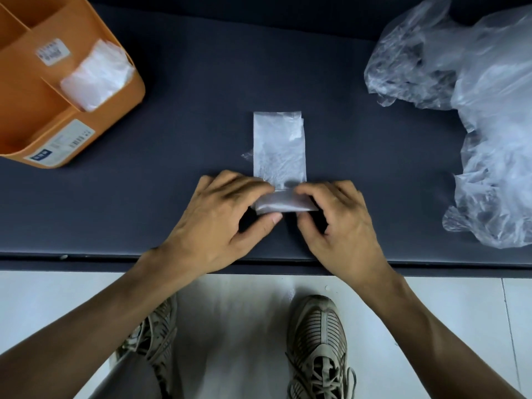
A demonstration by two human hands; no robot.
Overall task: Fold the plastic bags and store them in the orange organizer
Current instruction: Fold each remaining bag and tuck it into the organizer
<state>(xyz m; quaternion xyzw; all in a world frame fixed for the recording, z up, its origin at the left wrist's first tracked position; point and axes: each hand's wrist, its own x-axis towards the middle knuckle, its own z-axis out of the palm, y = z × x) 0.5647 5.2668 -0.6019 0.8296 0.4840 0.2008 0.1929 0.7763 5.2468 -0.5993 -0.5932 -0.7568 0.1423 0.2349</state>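
Observation:
A clear plastic bag point(278, 145), folded into a narrow strip, lies flat on the dark table point(184, 133), pointing away from me. Its near end is turned up into a small fold. My left hand point(221, 220) pinches the left side of that fold between thumb and fingers. My right hand point(339, 223) pinches its right side the same way. The orange organizer point(43, 110) stands at the far left, with several folded bags point(96, 76) upright in one of its compartments.
A heap of loose, crumpled clear bags point(472, 110) fills the right side of the table. The table's front edge point(86, 259) runs just under my wrists. Below it are a pale tiled floor and my two shoes.

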